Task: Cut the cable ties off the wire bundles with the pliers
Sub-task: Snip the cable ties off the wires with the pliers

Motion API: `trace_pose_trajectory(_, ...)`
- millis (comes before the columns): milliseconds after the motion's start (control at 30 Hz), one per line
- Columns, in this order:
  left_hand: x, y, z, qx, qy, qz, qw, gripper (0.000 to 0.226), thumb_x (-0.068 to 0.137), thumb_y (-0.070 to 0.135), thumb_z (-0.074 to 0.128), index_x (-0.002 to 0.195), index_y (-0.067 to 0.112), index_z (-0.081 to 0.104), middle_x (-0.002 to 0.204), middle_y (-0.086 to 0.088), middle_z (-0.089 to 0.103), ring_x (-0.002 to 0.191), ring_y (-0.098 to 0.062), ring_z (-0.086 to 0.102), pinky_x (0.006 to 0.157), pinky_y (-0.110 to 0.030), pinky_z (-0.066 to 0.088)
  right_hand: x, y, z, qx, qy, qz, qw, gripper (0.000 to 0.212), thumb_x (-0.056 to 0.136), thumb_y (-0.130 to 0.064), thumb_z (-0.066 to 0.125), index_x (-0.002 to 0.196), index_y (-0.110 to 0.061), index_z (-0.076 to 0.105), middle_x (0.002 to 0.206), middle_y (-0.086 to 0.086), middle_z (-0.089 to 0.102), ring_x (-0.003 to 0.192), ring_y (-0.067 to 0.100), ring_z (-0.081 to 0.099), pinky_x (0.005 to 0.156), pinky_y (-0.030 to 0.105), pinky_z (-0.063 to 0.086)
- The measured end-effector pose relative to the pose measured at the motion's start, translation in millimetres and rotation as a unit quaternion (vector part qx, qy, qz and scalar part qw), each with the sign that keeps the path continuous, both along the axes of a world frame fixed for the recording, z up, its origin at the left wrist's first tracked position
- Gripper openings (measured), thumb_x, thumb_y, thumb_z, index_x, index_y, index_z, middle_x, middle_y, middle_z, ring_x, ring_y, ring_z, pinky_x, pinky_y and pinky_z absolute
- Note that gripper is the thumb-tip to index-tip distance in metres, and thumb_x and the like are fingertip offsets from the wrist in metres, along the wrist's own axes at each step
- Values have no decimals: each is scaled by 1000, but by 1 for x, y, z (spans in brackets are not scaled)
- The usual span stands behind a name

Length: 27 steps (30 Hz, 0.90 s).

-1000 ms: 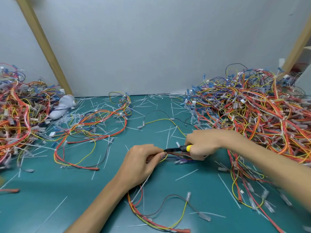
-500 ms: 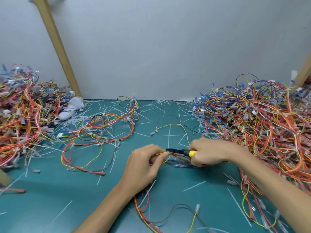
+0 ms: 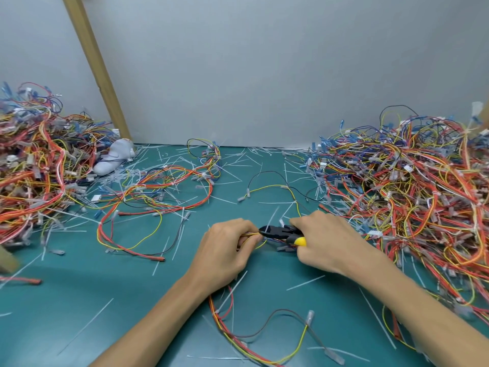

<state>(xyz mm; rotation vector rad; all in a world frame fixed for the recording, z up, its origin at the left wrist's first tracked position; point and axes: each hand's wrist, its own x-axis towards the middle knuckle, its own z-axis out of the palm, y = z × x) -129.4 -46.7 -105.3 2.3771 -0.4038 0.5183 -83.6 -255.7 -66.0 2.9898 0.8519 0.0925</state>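
Observation:
My left hand pinches a thin bundle of red, yellow and orange wires at the middle of the green mat; the bundle trails from under that hand toward me. My right hand grips the black pliers with yellow handles. The pliers' jaws point left and their tip meets the wires right at my left fingertips. A white cable tie sticks up just behind the jaws. Whether the jaws are around a tie is hidden by my fingers.
A large tangle of wire bundles fills the right side, another pile the left. A looser bundle lies left of centre. Cut white ties litter the green mat. A wooden post and a white cloth stand at the back left.
The view has tilted up, so both hands sit lower in the frame. The hands keep the same hold, with the pliers' tip still at the wires by my left fingers.

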Motion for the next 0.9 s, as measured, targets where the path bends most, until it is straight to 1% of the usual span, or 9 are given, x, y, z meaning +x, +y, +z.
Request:
trace_pose_trajectory(133, 2, 0, -3, 1, 4, 14, 1000, 7, 89, 27, 65, 82, 25, 66, 58, 17, 45, 60, 1, 45, 57, -22, 31, 2, -2, -9, 10, -29, -5, 1000, 12, 68, -28, 49, 78, -22, 47, 62, -1, 34, 69, 33, 42, 57, 35, 24)
trace_pose_trajectory(233, 2, 1, -4, 11, 7, 14, 1000, 6, 88, 29, 64, 83, 26, 65, 57, 17, 43, 60, 2, 45, 57, -23, 32, 2, -1, -14, 13, -50, -9, 999, 29, 60, -32, 40, 84, -22, 54, 59, -1, 36, 68, 34, 43, 54, 35, 23)
trace_pose_trajectory(300, 3, 1, -3, 6, 11, 9, 1000, 6, 88, 31, 63, 84, 27, 64, 59, 16, 45, 60, 0, 45, 56, -24, 32, 1, 0, -18, 21, -70, -17, 997, 33, 58, -33, 37, 83, -20, 54, 59, 0, 40, 67, 34, 43, 53, 35, 22)
trace_pose_trajectory(367, 2, 1, -2, 6, 12, 2, 1000, 5, 88, 32, 63, 87, 28, 65, 61, 15, 48, 60, -1, 46, 56, -25, 34, 0, 1, -21, 23, -86, -18, 996, 34, 56, -33, 37, 83, -19, 54, 63, 3, 51, 68, 34, 48, 53, 35, 26)
trace_pose_trajectory(500, 2, 1, 0, 4, 16, -15, 1000, 10, 90, 32, 62, 99, 31, 67, 75, 14, 58, 65, -3, 50, 60, -24, 39, -3, 0, -23, 45, -93, -23, 994, 29, 57, -32, 38, 79, -19, 50, 66, 4, 56, 68, 33, 51, 53, 34, 30)
trace_pose_trajectory(600, 2, 1, 1, -11, 22, -12, 1000, 12, 88, 35, 60, 93, 28, 69, 71, 16, 56, 64, -3, 50, 59, -23, 36, -6, 2, -24, 60, -119, -24, 991, 20, 56, -28, 41, 74, -19, 41, 65, 2, 54, 64, 31, 49, 53, 33, 24)
trace_pose_trajectory(700, 2, 1, 1, -11, 24, -7, 1000, 13, 85, 37, 60, 90, 28, 68, 66, 17, 53, 61, -3, 48, 59, -23, 33, -8, 6, -27, 74, -137, -26, 988, 21, 55, -22, 45, 73, -18, 35, 65, 3, 50, 61, 27, 37, 59, 32, 21)
trace_pose_trajectory(800, 1, 1, 2, -10, 20, -6, 1000, 13, 83, 37, 62, 93, 30, 67, 58, 13, 47, 58, -4, 47, 57, -24, 34, -8, 7, -26, 62, -124, -28, 990, 24, 60, -20, 49, 79, -21, 34, 71, 3, 52, 68, 29, 44, 63, 33, 24)
trace_pose_trajectory(900, -1, 0, 4, 3, 23, -14, 1000, 26, 81, 43, 64, 107, 39, 60, 55, 5, 39, 56, -9, 43, 54, -23, 35, -8, 9, -24, 58, -123, -31, 990, 22, 61, -21, 47, 79, -23, 37, 72, 2, 54, 71, 29, 48, 65, 34, 24)
